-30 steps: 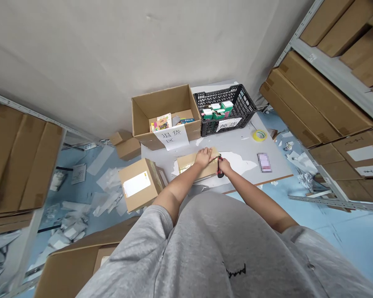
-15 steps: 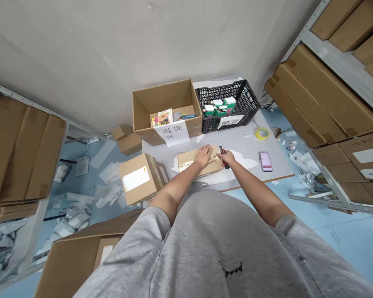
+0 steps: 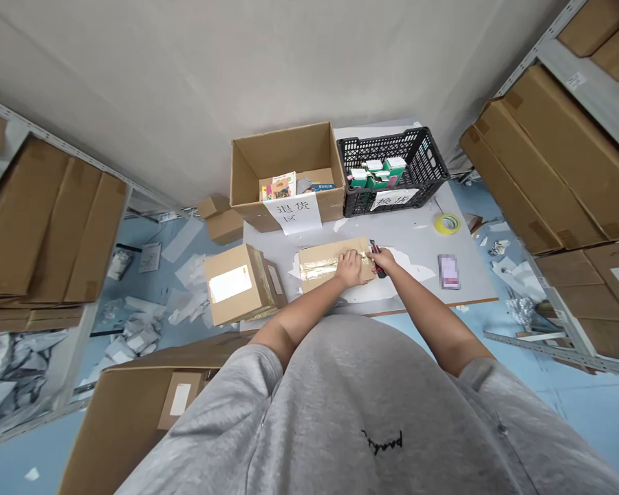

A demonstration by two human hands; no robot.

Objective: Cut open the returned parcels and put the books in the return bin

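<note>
One taped carton [image 3: 317, 265] lies on the table [image 3: 382, 227]; my left hand [image 3: 349, 267] rests bent-fingered on it, whether grasping I cannot tell, and my right hand [image 3: 384, 261] grips a cutter [image 3: 380, 271] at the carton's right end. Beyond the carton stand an open box [image 3: 252, 216] and a black crate [image 3: 358, 202].

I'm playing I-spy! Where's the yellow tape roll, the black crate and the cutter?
Yellow tape roll [image 3: 446, 230]: head view, its near edge.
Black crate [image 3: 357, 204]: head view, its front wall.
Cutter [image 3: 380, 271]: head view, its handle's lower end.
</note>
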